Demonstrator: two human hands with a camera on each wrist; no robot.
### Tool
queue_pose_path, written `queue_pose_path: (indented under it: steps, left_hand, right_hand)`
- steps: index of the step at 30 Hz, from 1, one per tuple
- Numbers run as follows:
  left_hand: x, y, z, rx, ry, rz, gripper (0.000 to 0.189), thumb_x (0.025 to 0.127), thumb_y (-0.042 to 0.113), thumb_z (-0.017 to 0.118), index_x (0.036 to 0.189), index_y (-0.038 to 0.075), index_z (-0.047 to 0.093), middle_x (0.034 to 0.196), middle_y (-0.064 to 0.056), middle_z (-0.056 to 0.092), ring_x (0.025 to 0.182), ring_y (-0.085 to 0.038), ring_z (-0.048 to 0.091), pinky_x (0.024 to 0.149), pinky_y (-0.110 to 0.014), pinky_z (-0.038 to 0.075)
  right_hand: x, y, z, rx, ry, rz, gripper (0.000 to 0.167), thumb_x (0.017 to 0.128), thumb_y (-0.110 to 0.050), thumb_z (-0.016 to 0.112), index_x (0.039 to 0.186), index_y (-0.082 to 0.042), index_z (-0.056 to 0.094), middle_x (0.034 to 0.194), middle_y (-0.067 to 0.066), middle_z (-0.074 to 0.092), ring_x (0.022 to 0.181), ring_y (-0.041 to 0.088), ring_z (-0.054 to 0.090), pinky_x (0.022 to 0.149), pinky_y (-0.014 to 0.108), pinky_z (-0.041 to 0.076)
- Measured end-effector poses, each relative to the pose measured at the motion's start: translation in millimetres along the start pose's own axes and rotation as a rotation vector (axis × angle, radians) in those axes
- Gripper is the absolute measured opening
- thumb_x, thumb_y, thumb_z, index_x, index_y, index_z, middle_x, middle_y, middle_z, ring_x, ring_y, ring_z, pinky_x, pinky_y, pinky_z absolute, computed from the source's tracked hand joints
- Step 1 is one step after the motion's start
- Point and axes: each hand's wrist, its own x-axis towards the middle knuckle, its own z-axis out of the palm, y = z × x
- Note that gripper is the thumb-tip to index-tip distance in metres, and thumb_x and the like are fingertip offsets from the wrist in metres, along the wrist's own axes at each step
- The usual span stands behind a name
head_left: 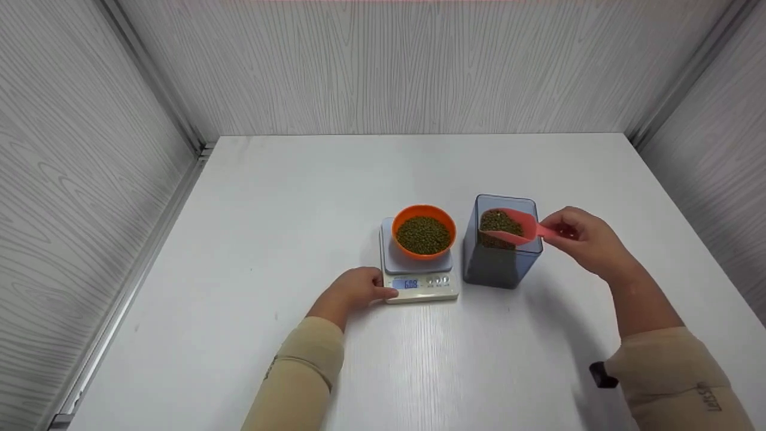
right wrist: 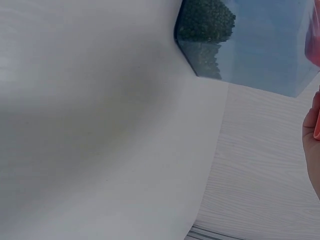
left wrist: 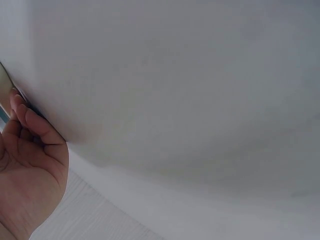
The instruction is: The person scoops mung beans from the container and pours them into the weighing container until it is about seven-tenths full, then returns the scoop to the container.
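Observation:
My left hand [head_left: 359, 286] grips the front left corner of a white kitchen scale [head_left: 423, 294], thumb on top near the lit display. An orange bowl [head_left: 397, 239] of small green beans [head_left: 423, 235], which look like mung beans, stands on the scale. My right hand [head_left: 589, 242] holds a red scoop [head_left: 528, 227] by its handle. Beans fill the scoop's bowl, which is over the open top of a clear bluish container [head_left: 479, 263]. In the right wrist view, more beans [right wrist: 205, 25] show through the container's wall, while the scoop [right wrist: 314, 42] is only partly visible.
Scale and container stand side by side on a white table [head_left: 287, 197], a narrow gap between them. Wood-grain panels [head_left: 389, 66] rise behind the table and at both sides. A small black object [head_left: 603, 375] sits against the right sleeve.

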Motion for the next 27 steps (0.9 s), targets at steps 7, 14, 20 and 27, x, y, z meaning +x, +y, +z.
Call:
queue_pose_path:
  steps: [7, 14, 20, 27]
  left_hand:
    - [-1.5, 0.6, -0.5, -0.010, -0.005, -0.001, 0.036, 0.078, 0.049, 0.066, 0.073, 0.016, 0.053, 0.069, 0.002, 0.048, 0.071, -0.016, 0.046, 0.064, -0.030, 0.035]
    - [-2.5, 1.7, -0.8, -0.014, -0.008, -0.004, 0.037, 0.077, 0.050, 0.066, 0.074, 0.016, 0.053, 0.070, 0.001, 0.048, 0.073, -0.017, 0.047, 0.065, -0.031, 0.035]
    - [-4.5, 4.4, -1.5, -0.012, -0.007, 0.003, 0.036, 0.078, 0.049, 0.066, 0.073, 0.015, 0.053, 0.069, 0.002, 0.048, 0.071, -0.016, 0.046, 0.065, -0.030, 0.035]
    - [-3.4, 2.3, -2.1, -0.001, -0.011, 0.023, 0.036, 0.079, 0.049, 0.065, 0.072, 0.015, 0.053, 0.069, 0.003, 0.048, 0.070, -0.016, 0.045, 0.065, -0.029, 0.035]
  right_hand:
    - [16.7, -22.8, -0.6, -0.015, -0.005, -0.032, 0.019, 0.087, -0.017, 0.063, 0.103, -0.008, 0.063, 0.096, 0.002, 0.055, 0.082, 0.016, 0.049, 0.066, 0.015, 0.043]
    - [32.2, -40.0, 7.6, -0.063, -0.047, -0.079, 0.019, 0.088, -0.018, 0.062, 0.104, -0.008, 0.063, 0.097, 0.003, 0.056, 0.085, 0.017, 0.048, 0.067, 0.016, 0.042]
    - [40.2, -52.5, 15.7, -0.126, -0.057, -0.125, 0.016, 0.086, -0.014, 0.064, 0.101, -0.009, 0.064, 0.094, 0.003, 0.057, 0.083, 0.016, 0.048, 0.068, 0.020, 0.042]
    - [48.0, -67.2, 23.1, -0.185, -0.066, -0.089, 0.016, 0.085, -0.009, 0.064, 0.101, -0.007, 0.064, 0.094, 0.004, 0.056, 0.085, 0.017, 0.051, 0.075, 0.035, 0.047]
